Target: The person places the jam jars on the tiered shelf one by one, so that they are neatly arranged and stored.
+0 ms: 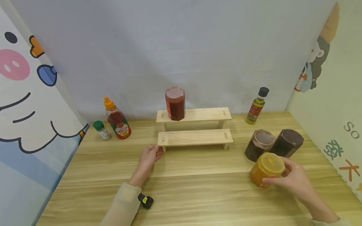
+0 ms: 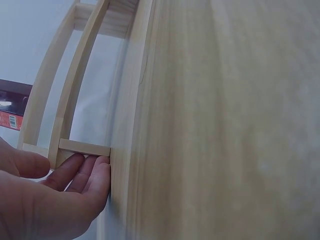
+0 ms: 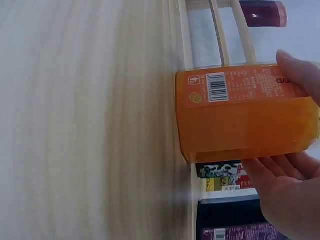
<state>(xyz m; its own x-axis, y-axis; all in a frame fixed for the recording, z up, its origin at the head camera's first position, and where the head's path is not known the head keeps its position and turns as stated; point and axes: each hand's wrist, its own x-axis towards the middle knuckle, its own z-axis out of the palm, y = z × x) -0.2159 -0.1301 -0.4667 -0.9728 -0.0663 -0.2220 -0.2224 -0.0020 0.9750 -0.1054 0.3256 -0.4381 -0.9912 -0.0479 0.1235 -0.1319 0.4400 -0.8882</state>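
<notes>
A two-tier wooden shelf (image 1: 195, 138) stands on the table, and my left hand (image 1: 149, 156) holds it at the left end of the lower tier. In the left wrist view, curled fingers (image 2: 95, 175) touch the short leg, with the thumb beside the board's end. My right hand (image 1: 297, 179) grips a jar of orange-yellow contents (image 1: 258, 172), thumb on one side and fingers on the other. The right wrist view shows the jar's barcode label (image 3: 240, 87). Whether its base touches the table cannot be told. On the upper tier stands a dark red jar (image 1: 176, 106).
Two dark jars, one brownish (image 1: 254, 150) and one blackish (image 1: 285, 146), stand just behind the orange jar. An oil bottle (image 1: 255, 110) is at the back right. At the back left are a red sauce bottle (image 1: 118, 122) and a green-capped shaker (image 1: 102, 131).
</notes>
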